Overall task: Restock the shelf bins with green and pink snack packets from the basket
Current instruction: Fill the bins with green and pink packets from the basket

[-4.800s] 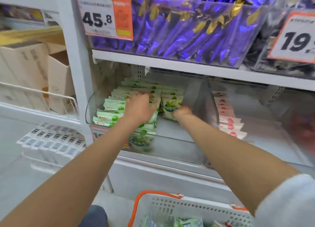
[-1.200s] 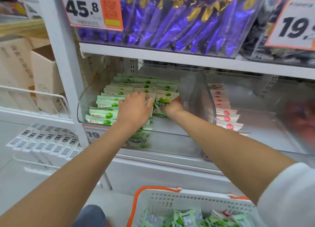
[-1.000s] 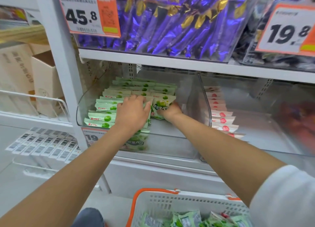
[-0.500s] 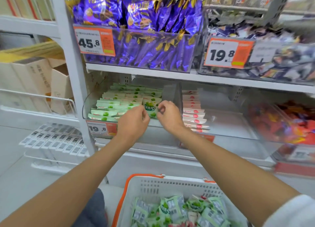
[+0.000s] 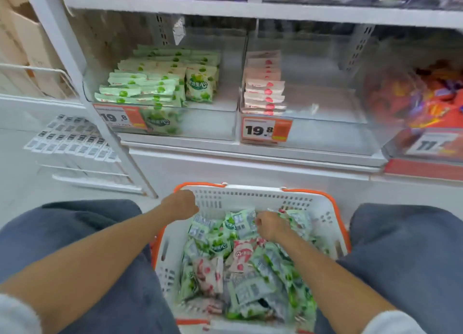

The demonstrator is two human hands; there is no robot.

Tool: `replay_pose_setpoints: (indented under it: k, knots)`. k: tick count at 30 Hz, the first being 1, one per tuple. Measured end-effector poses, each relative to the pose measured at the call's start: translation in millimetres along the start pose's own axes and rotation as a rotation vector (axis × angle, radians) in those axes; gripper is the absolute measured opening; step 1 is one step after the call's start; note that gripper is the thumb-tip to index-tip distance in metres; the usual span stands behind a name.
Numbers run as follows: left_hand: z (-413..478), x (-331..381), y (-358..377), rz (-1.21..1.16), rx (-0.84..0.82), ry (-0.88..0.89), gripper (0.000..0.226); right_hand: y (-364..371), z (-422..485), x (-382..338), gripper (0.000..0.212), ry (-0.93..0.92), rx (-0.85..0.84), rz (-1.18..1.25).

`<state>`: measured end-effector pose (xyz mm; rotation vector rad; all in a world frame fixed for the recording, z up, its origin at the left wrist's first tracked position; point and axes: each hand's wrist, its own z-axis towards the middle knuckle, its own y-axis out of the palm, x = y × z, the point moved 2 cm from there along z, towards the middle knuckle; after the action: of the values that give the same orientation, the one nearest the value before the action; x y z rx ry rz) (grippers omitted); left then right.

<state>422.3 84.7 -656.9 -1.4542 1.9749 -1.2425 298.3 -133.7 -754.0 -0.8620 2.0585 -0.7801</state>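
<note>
Between the person's knees, a white, orange-rimmed basket [image 5: 253, 196] holds a jumbled heap of green packets [image 5: 218, 243] with a few pink packets [image 5: 241, 256] among them.

Right hand [image 5: 271, 227]: fingers curled down onto the far green packet [image 5: 244, 222], apparently pinching its edge.

Left hand [image 5: 180, 204]: loosely fisted at the basket's far left corner; whether it holds anything cannot be told.

Likely faults: a pink packet could be lifted with the green ones and misfiled in the left bin [image 5: 210, 125], or a clump could slip over the rim.

Heap packets point every way. The pinched one runs lengthwise toward the shelf, grey back panel upward. Shelved green packets [image 5: 140, 83], and shelved pink packets [image 5: 264, 93] in the right bin [image 5: 325, 138], mostly stand on edge, long axes across the bins.
</note>
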Motion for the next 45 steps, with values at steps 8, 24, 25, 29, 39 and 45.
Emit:
replay_pose_setpoints:
  k: [8,24,25,29,39,45]
  knots:
    - [21,-11,38,-0.018,-0.048,-0.04,0.026,77,37,-34,0.065,-0.168,-0.206,-0.021]
    - [20,-5,33,-0.398,-0.149,0.041,0.07,-27,24,-68,0.031,-0.301,0.003,0.414]
    - [17,3,26,-0.481,-0.102,0.089,0.064,-48,17,-75,0.027,-0.314,0.034,0.476]
    - [-6,27,-18,-0.633,0.256,0.252,0.063,-107,-11,-106,0.013,-0.369,0.089,0.584]
    - [-29,24,-127,-0.632,0.836,0.33,0.071,-211,-63,-185,0.016,-0.506,0.19,0.561]
    - [-15,14,-199,-0.677,1.111,0.323,0.049,-263,-44,-232,0.021,-0.498,0.512,0.529]
